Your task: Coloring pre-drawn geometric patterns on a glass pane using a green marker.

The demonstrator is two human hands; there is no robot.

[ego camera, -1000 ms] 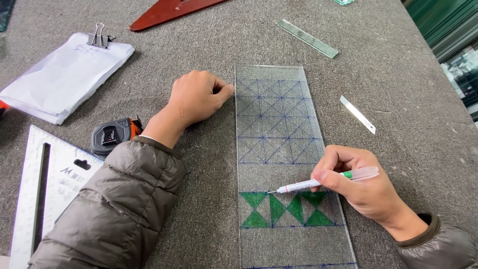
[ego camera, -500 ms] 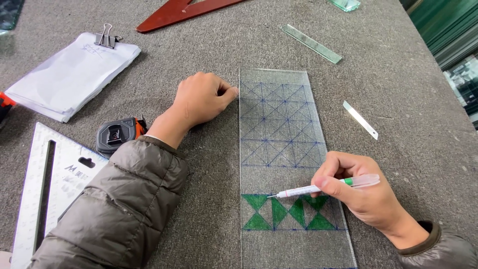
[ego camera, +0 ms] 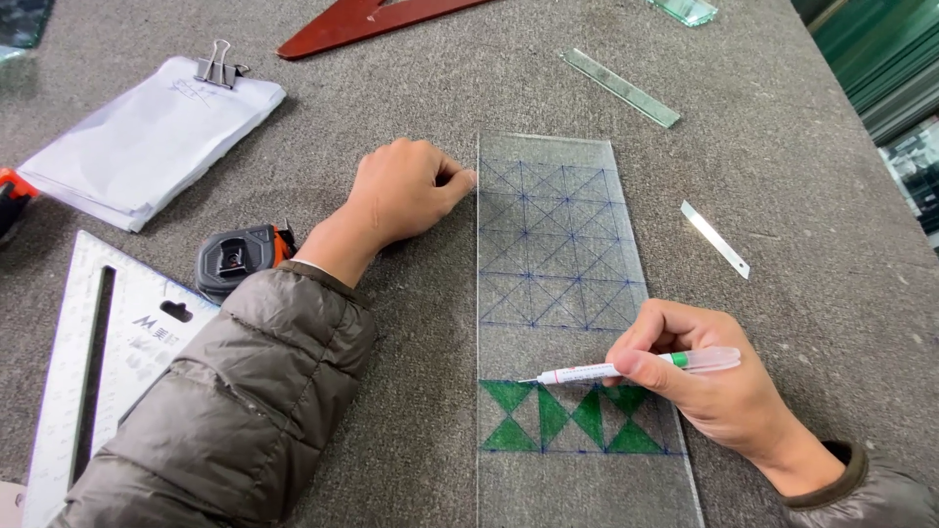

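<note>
A long clear glass pane (ego camera: 562, 225) lies on the grey felt table (ego camera: 411, 127), marked with a blue grid of crossing lines. Near its lower end, a row of triangles (ego camera: 548, 418) is filled in green. My right hand (ego camera: 709, 386) grips a green marker pen (ego camera: 626, 370), its tip resting on the glass just above the green row. My left hand (ego camera: 406, 191) is curled into a loose fist, resting on the table with its knuckles against the pane's left edge.
A tape measure (ego camera: 240, 259) and a metal square ruler (ego camera: 98, 362) lie left of my sleeve. A clipped stack of white paper (ego camera: 147, 137) sits at the far left. A red triangle ruler (ego camera: 362, 20), a narrow glass strip (ego camera: 621, 88) and a small blade (ego camera: 716, 240) lie farther off.
The view has shifted slightly. My right hand with the marker has stayed at the green row and my left hand has stayed on the pane's edge.
</note>
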